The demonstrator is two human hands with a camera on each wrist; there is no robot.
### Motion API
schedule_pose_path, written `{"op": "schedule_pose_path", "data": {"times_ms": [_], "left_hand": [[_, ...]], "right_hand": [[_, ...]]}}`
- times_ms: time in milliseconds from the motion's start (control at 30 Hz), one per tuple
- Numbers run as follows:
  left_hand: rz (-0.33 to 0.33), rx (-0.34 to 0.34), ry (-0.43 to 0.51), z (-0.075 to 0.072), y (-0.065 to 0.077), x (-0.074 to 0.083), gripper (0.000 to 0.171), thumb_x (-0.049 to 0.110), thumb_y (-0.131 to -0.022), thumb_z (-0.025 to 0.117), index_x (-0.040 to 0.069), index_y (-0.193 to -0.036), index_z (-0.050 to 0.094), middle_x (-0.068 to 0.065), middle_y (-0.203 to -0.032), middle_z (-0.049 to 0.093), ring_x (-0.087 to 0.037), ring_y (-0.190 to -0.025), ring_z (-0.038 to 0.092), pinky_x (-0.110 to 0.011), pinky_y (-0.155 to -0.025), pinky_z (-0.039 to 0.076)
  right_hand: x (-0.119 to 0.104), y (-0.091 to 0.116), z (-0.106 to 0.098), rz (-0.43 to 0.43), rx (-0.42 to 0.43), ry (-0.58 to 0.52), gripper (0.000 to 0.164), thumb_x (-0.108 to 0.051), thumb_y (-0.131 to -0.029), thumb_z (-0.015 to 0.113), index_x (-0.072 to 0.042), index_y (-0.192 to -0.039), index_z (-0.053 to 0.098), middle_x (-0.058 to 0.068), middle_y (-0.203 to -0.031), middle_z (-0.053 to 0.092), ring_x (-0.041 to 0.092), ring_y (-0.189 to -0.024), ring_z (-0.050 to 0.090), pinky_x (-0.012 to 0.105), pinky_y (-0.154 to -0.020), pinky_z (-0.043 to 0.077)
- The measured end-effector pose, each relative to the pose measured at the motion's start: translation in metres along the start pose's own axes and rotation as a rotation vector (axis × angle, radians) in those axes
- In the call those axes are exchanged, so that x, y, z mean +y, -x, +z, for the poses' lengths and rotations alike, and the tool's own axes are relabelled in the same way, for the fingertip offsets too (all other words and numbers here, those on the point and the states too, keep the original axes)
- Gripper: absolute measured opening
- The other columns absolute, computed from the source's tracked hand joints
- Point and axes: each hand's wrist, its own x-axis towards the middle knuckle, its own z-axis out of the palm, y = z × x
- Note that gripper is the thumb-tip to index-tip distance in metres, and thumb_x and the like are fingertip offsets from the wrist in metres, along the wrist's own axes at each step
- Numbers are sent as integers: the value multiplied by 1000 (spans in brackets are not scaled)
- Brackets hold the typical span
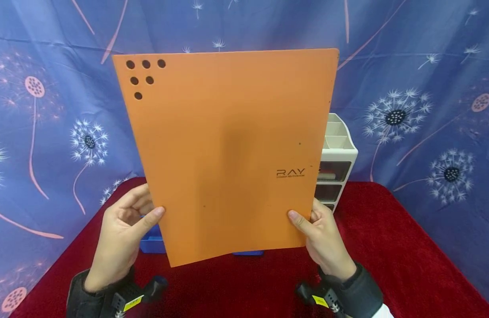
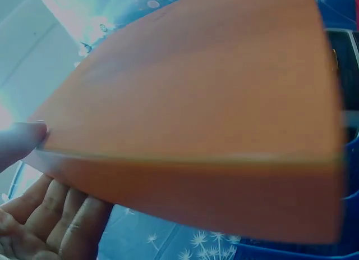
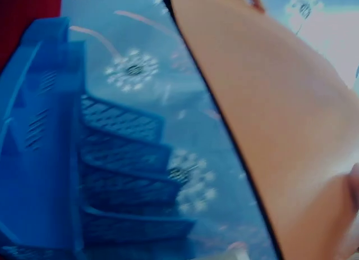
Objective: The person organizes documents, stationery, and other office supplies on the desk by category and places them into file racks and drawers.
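An orange folder (image 1: 236, 145) with several dark round holes at its upper left and the letters RAY at its lower right is held up, slightly tilted, in the head view. My left hand (image 1: 119, 236) pinches its lower left edge, thumb on the front face and fingers behind. At the lower right edge my right hand (image 1: 325, 238) grips it, the thumb pressed on the front and the other fingers partly hidden. In the left wrist view, the folder (image 2: 196, 103) shows a narrow side below its broad face. The right wrist view catches its dark edge.
Behind the folder stands a white drawer unit (image 1: 337, 154), partly covered. A blue file rack (image 3: 45, 136) with mesh dividers appears in the right wrist view. Dark red cloth (image 1: 371, 247) covers the table, and a blue dandelion-print curtain (image 1: 427, 110) hangs behind.
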Motion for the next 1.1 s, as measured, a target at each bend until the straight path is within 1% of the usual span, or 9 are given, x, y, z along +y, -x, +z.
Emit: {"op": "schedule_pose_path", "data": {"times_ms": [100, 167, 233, 333, 433, 633, 867, 1000, 1100], "left_hand": [[9, 26, -31, 1, 2, -2, 42, -15, -86, 53, -6, -127, 52, -9, -112, 66, -17, -96, 64, -23, -81, 47], [-3, 53, -91, 2, 3, -1, 41, -15, -85, 55, -5, -125, 54, -9, -110, 66, -17, -95, 63, -23, -79, 47], [-28, 74, -187, 2, 4, 1, 40, -13, -85, 58, -4, -124, 55, -9, -107, 66, -17, -93, 63, -23, -77, 47], [-67, 60, -319, 0, 5, 5, 40, -8, -85, 61, 1, -124, 55, -5, -105, 66, -15, -90, 62, -22, -73, 48], [-92, 34, -406, -1, 4, 7, 41, -4, -86, 62, 4, -126, 54, -1, -106, 66, -13, -90, 62, -22, -72, 48], [-125, -48, -442, -6, 3, 13, 47, 0, -88, 61, 7, -132, 47, 1, -112, 66, -13, -93, 64, -22, -75, 49], [-256, -105, -510, -14, 5, 20, 51, 12, -90, 63, 10, -137, 43, 5, -110, 67, -9, -97, 64, -26, -76, 50], [-226, -125, -499, -14, 1, 20, 52, 11, -89, 64, 10, -136, 44, 3, -114, 66, -10, -99, 64, -27, -76, 51], [-194, -113, -502, -12, -1, 21, 50, 10, -89, 64, 8, -134, 45, 4, -112, 66, -10, -96, 64, -27, -74, 52]], "right_hand": [[15, -3, -4, -13, -27, -45, 34, 5, -94, 47, -12, -123, 54, 1, -113, 67, 17, -100, 64, 33, -78, 52], [25, -4, -4, -25, -46, -65, 34, 4, -94, 48, -13, -122, 55, 0, -112, 67, 16, -100, 65, 32, -78, 52], [33, -4, -3, -24, -54, -70, 34, 3, -93, 49, -16, -121, 55, -2, -111, 67, 14, -99, 65, 31, -78, 52], [41, -3, -1, 10, -48, -64, 34, 2, -93, 50, -19, -119, 56, -4, -110, 67, 13, -98, 65, 31, -78, 51], [43, -1, 0, 46, -38, -68, 33, 2, -93, 50, -20, -118, 56, -4, -109, 68, 13, -97, 65, 31, -78, 52], [44, -2, 1, 42, -40, -39, 33, 2, -92, 51, -19, -118, 56, -3, -107, 68, 14, -95, 66, 32, -76, 52], [54, -5, 0, 72, -121, -9, 33, -1, -93, 53, -21, -120, 55, -5, -108, 67, 15, -96, 66, 33, -77, 52], [56, -8, -4, 126, -113, -10, 32, -2, -93, 53, -21, -119, 54, -5, -107, 68, 14, -96, 66, 33, -77, 52], [55, -12, -5, 182, -82, 6, 30, -4, -93, 54, -16, -121, 52, -4, -105, 68, 15, -95, 66, 35, -77, 52]]}}
